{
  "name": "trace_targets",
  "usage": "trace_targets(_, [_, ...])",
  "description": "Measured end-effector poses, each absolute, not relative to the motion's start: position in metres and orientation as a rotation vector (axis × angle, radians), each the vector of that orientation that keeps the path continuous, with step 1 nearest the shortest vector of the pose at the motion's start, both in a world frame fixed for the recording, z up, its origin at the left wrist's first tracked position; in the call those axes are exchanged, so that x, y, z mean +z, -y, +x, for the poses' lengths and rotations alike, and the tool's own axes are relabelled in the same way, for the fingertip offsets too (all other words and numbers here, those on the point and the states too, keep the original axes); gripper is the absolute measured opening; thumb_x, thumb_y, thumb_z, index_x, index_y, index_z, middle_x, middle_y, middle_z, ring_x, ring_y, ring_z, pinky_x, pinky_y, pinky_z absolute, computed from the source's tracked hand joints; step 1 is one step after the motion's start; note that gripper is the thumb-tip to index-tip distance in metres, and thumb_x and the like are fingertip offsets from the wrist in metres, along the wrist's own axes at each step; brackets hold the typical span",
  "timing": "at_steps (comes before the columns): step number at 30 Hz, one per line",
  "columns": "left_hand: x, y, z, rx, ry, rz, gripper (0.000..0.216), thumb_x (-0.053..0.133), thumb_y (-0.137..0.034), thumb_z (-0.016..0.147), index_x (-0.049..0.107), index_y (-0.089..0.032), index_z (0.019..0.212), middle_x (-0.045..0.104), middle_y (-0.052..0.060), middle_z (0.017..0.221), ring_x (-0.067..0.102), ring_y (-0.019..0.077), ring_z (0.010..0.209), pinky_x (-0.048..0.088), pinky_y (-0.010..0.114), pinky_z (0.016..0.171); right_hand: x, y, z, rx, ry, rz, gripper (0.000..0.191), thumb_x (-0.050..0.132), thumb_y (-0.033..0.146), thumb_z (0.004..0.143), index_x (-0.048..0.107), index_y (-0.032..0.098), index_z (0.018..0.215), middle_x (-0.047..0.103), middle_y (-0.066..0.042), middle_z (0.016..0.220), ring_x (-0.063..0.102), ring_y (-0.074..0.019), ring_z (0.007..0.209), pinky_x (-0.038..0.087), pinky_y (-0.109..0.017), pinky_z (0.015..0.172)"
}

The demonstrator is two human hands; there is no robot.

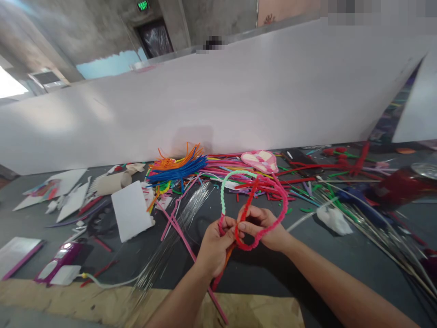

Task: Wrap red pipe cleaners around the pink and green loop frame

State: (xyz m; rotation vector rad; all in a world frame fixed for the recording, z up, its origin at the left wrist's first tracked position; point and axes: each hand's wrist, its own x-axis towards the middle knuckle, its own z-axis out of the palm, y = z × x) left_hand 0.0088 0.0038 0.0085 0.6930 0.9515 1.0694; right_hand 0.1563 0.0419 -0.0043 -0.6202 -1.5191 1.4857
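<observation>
Two bare hands meet over the dark surface and share one fuzzy loop, held up near the middle of the view, its outline mint green at the upper left and pink around the right side; the left hand has its fingers closed on the base of the loop, with an orange and pink tail hanging below; the right hand pinches a red strand that rises through the inside of the loop, thumb and fingertips pressed together, the two hands almost touching.

The rounded outline looks largely formed, and its colours run most of the way round; the red strand seems not yet secured, and the tail hangs loose; whether the ends are joined under the fingers, I cannot tell; beyond, a bundle of blue stems and a pink-and-cream heart-shaped piece lie apart from the hands.
</observation>
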Motion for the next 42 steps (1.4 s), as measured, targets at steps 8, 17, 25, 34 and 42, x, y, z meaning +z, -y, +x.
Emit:
trace_targets(8, [0.011, -0.008, -0.006, 1.413, -1.308, 1.299, 0.026, 0.063, -0.023, 0.074, 0.055, -0.022, 0.099, 0.053, 0.006, 0.107, 0.053, 0.0196, 0.103, 0.042, 0.033, 0.088, -0.013, -0.056, 0.164, 1.434, 1.421, -0.731, 0.026, 0.066, 0.041, 0.076, 0.057, 0.017, 0.072, 0.052, 0.002, 0.064, 0.047, -0.0101, 0.058, 0.041, -0.023, 0.055])
trace_targets(17, [0.019, -0.004, -0.005, 1.109, -1.486, 1.751, 0.006, 0.065, -0.019, 0.071, 0.065, -0.021, 0.065, 0.059, 0.007, 0.095, 0.052, 0.0238, 0.098, 0.037, 0.034, 0.09, -0.013, -0.056, 0.166, 1.554, 1.434, -0.667, 0.025, 0.066, 0.04, 0.078, 0.058, 0.017, 0.075, 0.05, 0.002, 0.063, 0.046, -0.0092, 0.055, 0.038, -0.021, 0.049])
trace_targets(25, [0.014, -0.014, -0.014, 1.209, -1.298, 1.285, 0.012, 0.067, -0.027, 0.074, 0.064, -0.017, 0.067, 0.061, 0.002, 0.079, 0.053, 0.0151, 0.075, 0.039, 0.022, 0.071, -0.012, -0.052, 0.166, 1.768, 1.328, -0.544, 0.024, 0.07, 0.037, 0.075, 0.059, 0.015, 0.073, 0.05, 0.003, 0.061, 0.048, -0.0082, 0.052, 0.04, -0.021, 0.05])
trace_targets(34, [0.008, -0.012, -0.001, 0.968, -1.08, 0.775, 0.029, 0.073, -0.035, 0.066, 0.052, -0.015, 0.064, 0.056, -0.003, 0.055, 0.049, 0.0078, 0.047, 0.042, 0.02, 0.05, -0.015, -0.048, 0.164, 1.829, 1.253, -0.398, 0.018, 0.066, 0.03, 0.08, 0.057, 0.015, 0.077, 0.062, -0.007, 0.098, 0.054, -0.0072, 0.061, 0.044, -0.021, 0.055])
trace_targets(42, [0.015, -0.016, -0.011, 1.029, -1.137, 0.903, 0.02, 0.074, -0.024, 0.065, 0.057, -0.014, 0.067, 0.062, -0.001, 0.059, 0.058, 0.0094, 0.056, 0.046, 0.019, 0.059, -0.018, -0.05, 0.168, 1.874, 1.137, -0.336, 0.011, 0.063, 0.025, 0.083, 0.056, 0.016, 0.084, 0.065, -0.005, 0.09, 0.061, -0.0084, 0.059, 0.048, -0.019, 0.05])
